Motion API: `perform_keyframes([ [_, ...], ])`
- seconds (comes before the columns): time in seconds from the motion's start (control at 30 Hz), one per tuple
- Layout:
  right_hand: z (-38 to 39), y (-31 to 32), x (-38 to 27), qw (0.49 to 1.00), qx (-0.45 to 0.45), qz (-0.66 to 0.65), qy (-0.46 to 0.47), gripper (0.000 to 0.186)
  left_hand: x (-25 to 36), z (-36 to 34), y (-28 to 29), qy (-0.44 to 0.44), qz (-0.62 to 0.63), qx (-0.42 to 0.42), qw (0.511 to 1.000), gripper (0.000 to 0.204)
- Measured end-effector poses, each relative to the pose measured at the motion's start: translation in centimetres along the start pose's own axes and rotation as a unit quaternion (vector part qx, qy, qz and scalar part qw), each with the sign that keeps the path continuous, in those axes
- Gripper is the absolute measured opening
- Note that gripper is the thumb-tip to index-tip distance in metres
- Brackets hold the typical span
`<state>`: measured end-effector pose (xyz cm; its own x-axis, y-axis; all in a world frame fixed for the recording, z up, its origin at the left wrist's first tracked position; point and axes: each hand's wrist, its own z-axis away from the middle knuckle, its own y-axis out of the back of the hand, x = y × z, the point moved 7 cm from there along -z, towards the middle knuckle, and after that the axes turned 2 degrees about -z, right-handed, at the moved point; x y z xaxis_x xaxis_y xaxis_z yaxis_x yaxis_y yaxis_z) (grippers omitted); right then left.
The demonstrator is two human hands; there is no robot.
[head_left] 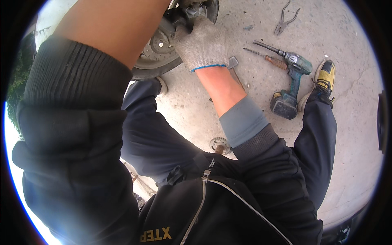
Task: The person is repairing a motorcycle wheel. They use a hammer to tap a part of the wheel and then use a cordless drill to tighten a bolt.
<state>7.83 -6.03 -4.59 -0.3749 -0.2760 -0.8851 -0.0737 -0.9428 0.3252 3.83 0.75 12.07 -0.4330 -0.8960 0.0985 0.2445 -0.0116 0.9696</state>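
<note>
My right hand (203, 43), in a grey knitted work glove with a blue cuff edge, reaches to a wheel (157, 55) at the top of the view. Its fingers are bent and closed near a grey metal part (197, 10) by the wheel; what they grip is hidden behind the hand. The wheel has a dark tyre and a dirty metal disc at its middle. Stretching up across the upper left, my left forearm (110, 28) leaves the picture at the top edge, so my left hand is out of sight.
On the concrete floor to the right lie a teal cordless impact driver (296, 67), an orange-handled screwdriver (275, 61) and pliers (284, 20). A hammer (232, 62) lies partly behind my right wrist. A toothed sprocket (218, 143) sits between my legs, and a small bolt (248, 27) lies near the pliers.
</note>
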Motion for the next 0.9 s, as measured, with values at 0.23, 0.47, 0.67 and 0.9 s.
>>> perform_keyframes([
  [0.23,-0.7,-0.2,0.2,0.999,0.049,-0.01,0.004,0.031,-0.1,-2.8,-0.7,-0.024,-0.036,-0.038,0.998,0.034],
  [0.47,-0.2,-1.9,7.1,0.913,-0.032,-0.35,-0.208,0.039,0.6,-7.2,-1.8,-0.069,-0.088,-0.105,0.988,0.034],
  [0.67,0.3,-1.9,10.9,0.968,0.011,-0.181,-0.171,0.033,1.4,-11.0,-3.4,-0.106,-0.126,-0.184,0.969,0.034],
  [0.9,0.2,-2.8,7.4,0.99,-0.002,-0.124,-0.067,0.037,2.5,-14.8,-5.7,-0.135,-0.167,-0.319,0.923,0.034],
])
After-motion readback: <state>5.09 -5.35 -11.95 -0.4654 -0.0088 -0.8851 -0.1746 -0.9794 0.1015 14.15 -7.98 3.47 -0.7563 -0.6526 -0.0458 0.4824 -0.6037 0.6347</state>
